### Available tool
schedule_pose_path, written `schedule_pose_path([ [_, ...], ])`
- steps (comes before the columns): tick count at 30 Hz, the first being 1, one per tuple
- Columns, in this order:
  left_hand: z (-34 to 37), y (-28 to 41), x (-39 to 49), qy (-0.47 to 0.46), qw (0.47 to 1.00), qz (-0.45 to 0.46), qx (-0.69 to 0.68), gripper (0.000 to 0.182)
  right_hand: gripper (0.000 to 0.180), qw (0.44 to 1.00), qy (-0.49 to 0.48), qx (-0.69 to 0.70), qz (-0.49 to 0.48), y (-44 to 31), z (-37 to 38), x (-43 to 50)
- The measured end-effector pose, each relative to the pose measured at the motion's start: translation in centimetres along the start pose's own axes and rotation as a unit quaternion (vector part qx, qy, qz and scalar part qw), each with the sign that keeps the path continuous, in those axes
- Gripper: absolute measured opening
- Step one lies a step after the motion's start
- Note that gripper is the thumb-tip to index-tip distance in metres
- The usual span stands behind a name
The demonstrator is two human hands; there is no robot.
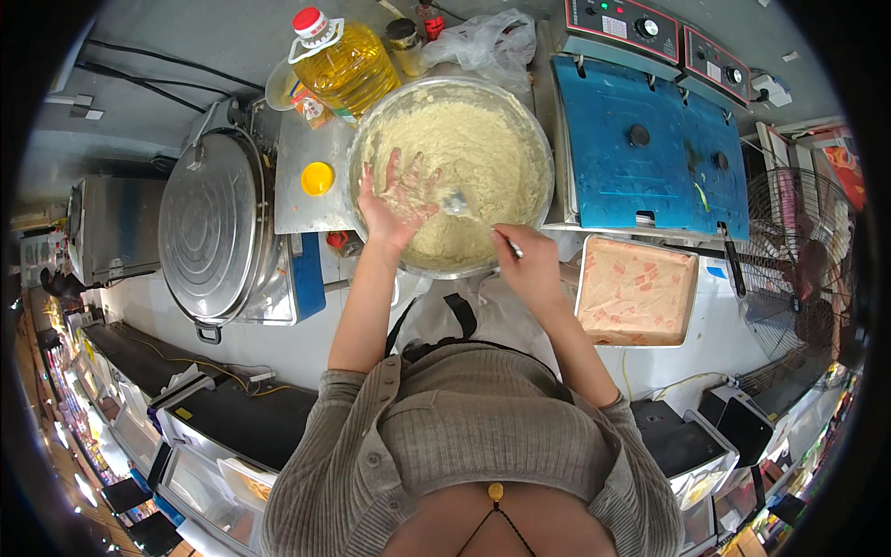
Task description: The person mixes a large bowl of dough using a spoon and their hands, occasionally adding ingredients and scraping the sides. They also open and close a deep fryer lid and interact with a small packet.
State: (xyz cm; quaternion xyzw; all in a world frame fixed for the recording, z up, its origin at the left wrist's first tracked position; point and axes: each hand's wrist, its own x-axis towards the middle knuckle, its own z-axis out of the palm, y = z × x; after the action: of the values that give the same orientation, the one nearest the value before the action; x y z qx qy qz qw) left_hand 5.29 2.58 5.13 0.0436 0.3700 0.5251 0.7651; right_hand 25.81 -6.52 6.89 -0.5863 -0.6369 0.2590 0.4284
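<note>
A large round metal bowl (545, 160) holds pale, sticky dough or batter (480, 139). My left hand (395, 209) is over the left part of the bowl, palm up, fingers spread and smeared with the mixture. On the right, near the bowl's front rim, my right hand (527, 261) is closed around the handle of a metal utensil, seemingly a spoon (456, 202), whose shiny end lies at the mixture near my left fingertips. How deep that end sits cannot be told.
Behind the bowl stand an oil jug (351, 66), a lidded jar (407, 45) and a plastic bag (484, 45). A yellow cap (317, 179) and round metal lid (209, 226) are left; fryers with blue covers (612, 174) and a paper-lined tray (637, 292) are right.
</note>
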Motion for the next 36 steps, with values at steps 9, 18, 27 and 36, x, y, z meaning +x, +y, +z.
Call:
schedule_pose_path([
  [9, 0.5, -1.6, 0.3, -0.087, 0.996, -0.023, -0.024, 0.074, 0.008, 0.996, -0.055, -0.061, 0.021, 2.2, 0.4, -0.6],
  [18, 1.0, -2.2, -0.4, -0.129, 0.990, 0.046, 0.042, 0.077, 0.008, 0.993, -0.024, -0.105, 0.038, 6.3, -1.0, -0.9],
  [27, 0.5, -2.4, -0.7, 0.032, 0.988, 0.056, -0.144, 0.079, 0.011, 0.994, -0.016, -0.099, -0.037, 3.9, 0.4, -2.5],
  [36, -0.7, -1.4, -1.6, 0.068, 0.965, 0.092, -0.235, 0.074, 0.007, 0.980, -0.005, -0.198, 0.002, 7.1, 1.3, -3.1],
])
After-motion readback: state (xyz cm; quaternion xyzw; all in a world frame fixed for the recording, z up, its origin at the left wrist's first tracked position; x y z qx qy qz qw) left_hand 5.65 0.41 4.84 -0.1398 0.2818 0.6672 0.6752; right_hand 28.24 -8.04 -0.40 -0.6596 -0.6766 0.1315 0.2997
